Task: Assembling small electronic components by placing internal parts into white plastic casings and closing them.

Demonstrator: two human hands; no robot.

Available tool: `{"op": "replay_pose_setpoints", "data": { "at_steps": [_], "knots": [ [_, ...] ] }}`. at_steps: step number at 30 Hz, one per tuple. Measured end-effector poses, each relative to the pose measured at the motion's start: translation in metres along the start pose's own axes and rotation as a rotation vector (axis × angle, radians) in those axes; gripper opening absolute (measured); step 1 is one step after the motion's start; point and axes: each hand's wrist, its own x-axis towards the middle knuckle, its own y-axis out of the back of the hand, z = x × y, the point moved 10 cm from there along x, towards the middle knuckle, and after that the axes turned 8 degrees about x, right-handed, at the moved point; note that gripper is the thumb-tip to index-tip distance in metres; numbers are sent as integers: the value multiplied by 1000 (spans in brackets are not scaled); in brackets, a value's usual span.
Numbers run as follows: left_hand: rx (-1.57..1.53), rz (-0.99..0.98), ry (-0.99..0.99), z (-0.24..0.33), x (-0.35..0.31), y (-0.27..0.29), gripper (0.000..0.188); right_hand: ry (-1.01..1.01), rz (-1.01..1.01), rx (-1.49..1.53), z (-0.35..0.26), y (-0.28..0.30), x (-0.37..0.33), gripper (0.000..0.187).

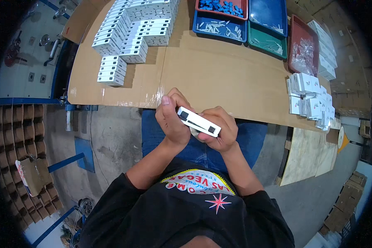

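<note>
Both of my hands hold a small white box (199,121) in front of my lap, just off the table's near edge. Dark squares mark its ends, and a dark slit runs along the side facing up. My left hand (174,120) is closed round the left end, thumb raised beside it. The right end sits in my right hand (222,129), with the fingers curled behind and the thumb below. Part of something pale shows under the box between my hands; I cannot make out what it is.
A cardboard-covered table (219,78) spans the front. Stacked white boxes (130,31) stand at its far left. Blue and green trays (273,54) of small parts and a red tray (294,41) of clear bags sit far right, near a pile of white packets (308,93).
</note>
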Motion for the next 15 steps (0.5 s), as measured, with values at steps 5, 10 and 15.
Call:
{"op": "replay_pose_setpoints", "data": {
  "at_steps": [5, 10, 15],
  "knots": [
    [-105, 57, 6, -4, -2, 4, 65, 37, 40, -3, -2, 0, -1, 53],
    [-129, 53, 10, -6, -3, 2, 66, 47, 35, -19, -2, 1, -2, 53],
    [-161, 49, 31, -8, -1, 1, 64, 38, 34, -31, -1, 0, -2, 52]
  ]
}}
